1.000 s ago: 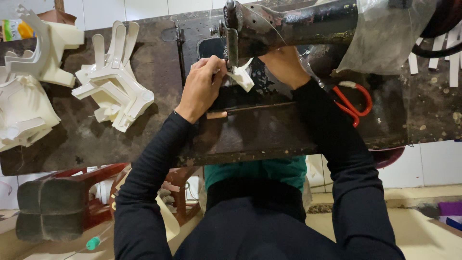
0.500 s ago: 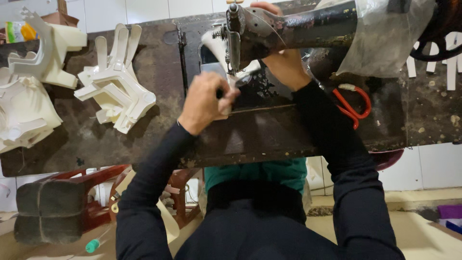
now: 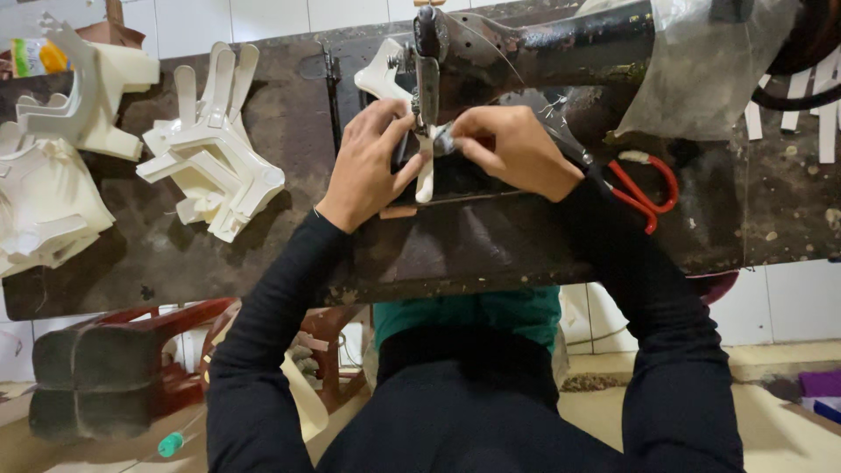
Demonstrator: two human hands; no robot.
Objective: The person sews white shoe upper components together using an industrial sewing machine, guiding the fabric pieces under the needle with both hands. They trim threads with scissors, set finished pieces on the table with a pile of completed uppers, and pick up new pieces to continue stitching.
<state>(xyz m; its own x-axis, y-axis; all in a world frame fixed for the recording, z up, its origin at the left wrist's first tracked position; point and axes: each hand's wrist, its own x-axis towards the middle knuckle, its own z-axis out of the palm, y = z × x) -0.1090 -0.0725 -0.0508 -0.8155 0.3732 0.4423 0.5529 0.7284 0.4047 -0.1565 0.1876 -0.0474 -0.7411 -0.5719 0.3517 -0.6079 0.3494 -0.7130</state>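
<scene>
Pinching a stiff white cut piece (image 3: 424, 175) under the needle of the old black sewing machine (image 3: 543, 48), I have both hands on it. My left hand (image 3: 368, 166) lies flat beside the needle, fingers (image 3: 405, 127) spread a little and pressing the strip down onto the counter (image 3: 491, 241). My right hand (image 3: 512, 149) has its fingertips drawn together, clamped on the piece's edge just right of the needle. The piece is smooth and pale, with a broader lobe showing behind the machine head. The counter is dark, worn and stained. Red-handled scissors (image 3: 648, 188) lie just right of my right wrist. To the left sits a stack of white forked pieces (image 3: 215, 162), and another pale heap (image 3: 44, 201) at the far edge. Clear crinkled plastic (image 3: 701, 61) drapes over the machine's arm.
</scene>
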